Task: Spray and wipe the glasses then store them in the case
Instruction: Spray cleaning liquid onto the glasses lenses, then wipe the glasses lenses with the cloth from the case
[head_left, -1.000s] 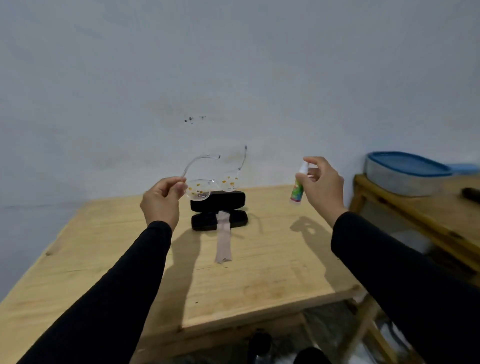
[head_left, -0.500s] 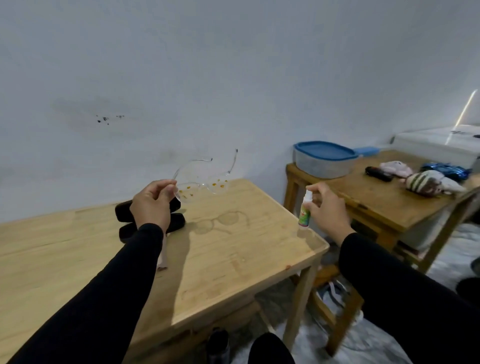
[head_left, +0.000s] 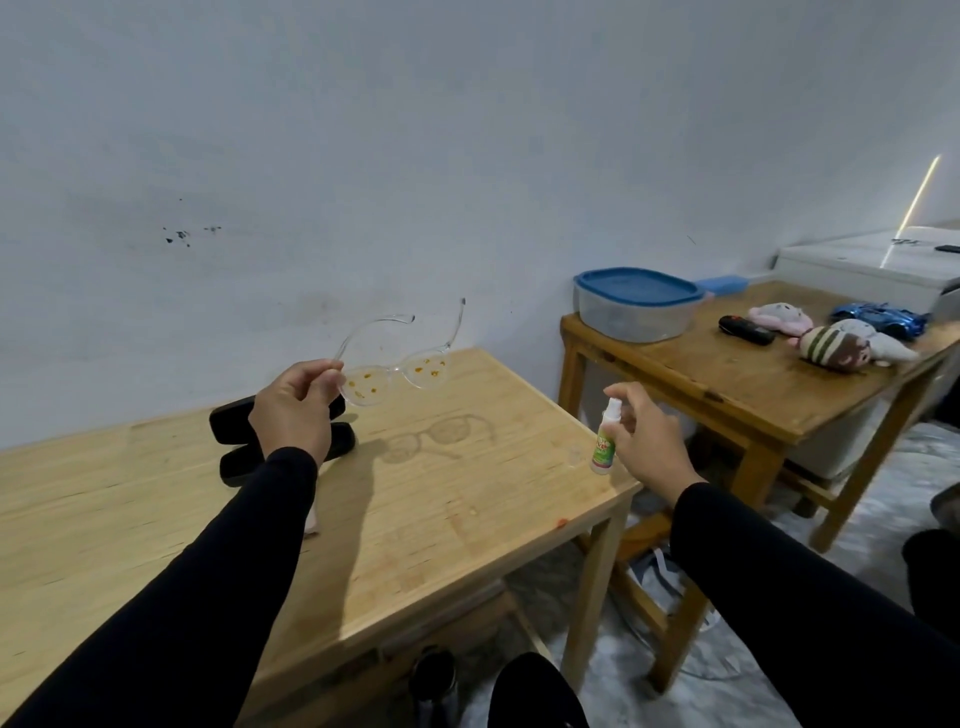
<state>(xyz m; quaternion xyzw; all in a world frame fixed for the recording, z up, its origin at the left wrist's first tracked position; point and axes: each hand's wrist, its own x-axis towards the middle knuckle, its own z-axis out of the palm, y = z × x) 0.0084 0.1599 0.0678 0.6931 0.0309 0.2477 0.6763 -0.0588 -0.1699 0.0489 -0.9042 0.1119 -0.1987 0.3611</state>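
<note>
My left hand (head_left: 296, 410) pinches the left corner of clear-framed glasses (head_left: 400, 371) and holds them in the air above the wooden table (head_left: 441, 509). Orange spots dot both lenses. My right hand (head_left: 647, 444) grips a small white spray bottle (head_left: 605, 441) with a green label, upright, nozzle turned toward the glasses, a forefinger on top. The open black glasses case (head_left: 234, 441) lies on the table behind my left hand, partly hidden by it. A strip of pale cloth (head_left: 311, 522) peeks out beside my left sleeve.
A second wooden table (head_left: 727, 374) stands to the right with a blue-lidded container (head_left: 636, 304), a black remote (head_left: 745, 330), plush toys (head_left: 841, 345) and a blue toy car (head_left: 878, 317). A white appliance (head_left: 872, 265) sits behind it. A dark bottle (head_left: 434, 680) stands on the floor.
The view has swung right, bringing the second table into sight. Both hands drifted right with the glasses and spray bottle; the bottle now sits lower, near the table's right edge.
</note>
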